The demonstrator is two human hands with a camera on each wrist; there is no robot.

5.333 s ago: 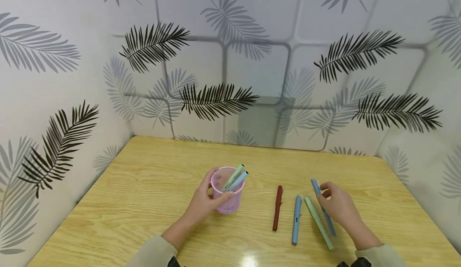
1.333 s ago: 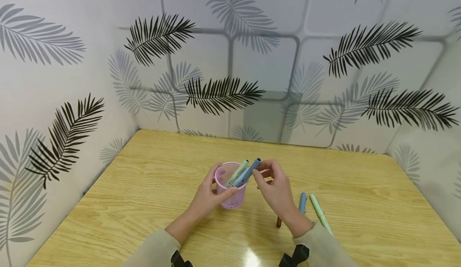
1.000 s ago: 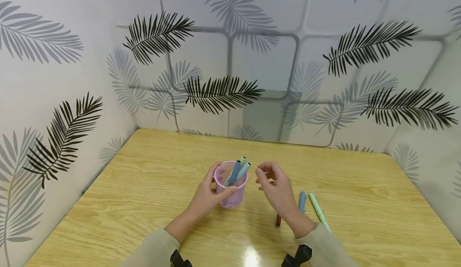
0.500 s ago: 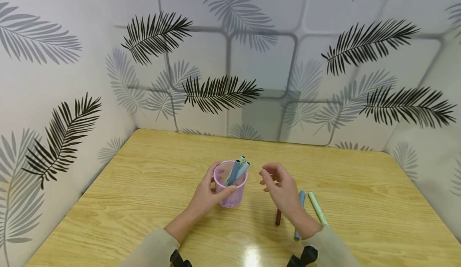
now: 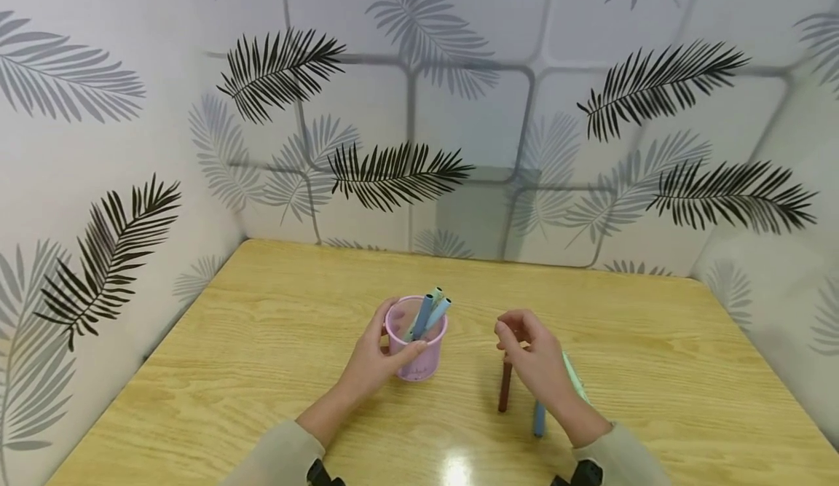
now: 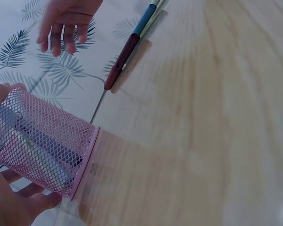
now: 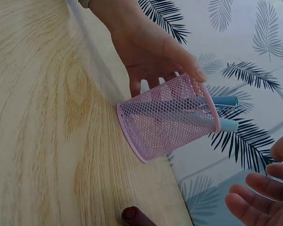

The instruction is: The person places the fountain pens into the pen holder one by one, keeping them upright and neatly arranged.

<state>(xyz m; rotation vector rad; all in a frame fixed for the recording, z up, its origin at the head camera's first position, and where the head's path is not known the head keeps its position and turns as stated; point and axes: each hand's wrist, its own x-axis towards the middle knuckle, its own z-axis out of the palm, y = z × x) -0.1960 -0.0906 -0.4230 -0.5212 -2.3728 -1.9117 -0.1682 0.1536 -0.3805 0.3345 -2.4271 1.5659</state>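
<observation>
My left hand [image 5: 368, 363] grips a pink mesh pen cup [image 5: 422, 362], fingers round its far side and thumb near the rim. Inside lean a darker blue pen [image 5: 422, 318], a light blue pen [image 5: 439, 313] and a pale green pen [image 5: 438, 293]. To the right of the cup, my right hand [image 5: 536, 361] hovers over the table with loosely bent fingers and holds nothing. Below it lie a dark red pen [image 5: 505, 387], a blue pen [image 5: 539, 420] and a light green pen [image 5: 574, 375], partly hidden by the hand and forearm.
Pale wood-grain table [image 5: 282, 311] surface spreads around both hands. Leaf-patterned covering [image 5: 472, 216] rises behind its far edge and along both sides. A black wrist device [image 5: 585, 473] shows at the right sleeve.
The right hand brought the darker blue pen from the table's right side into the cup and let go. It has since drawn back rightward over the remaining pens. The left hand keeps its grip.
</observation>
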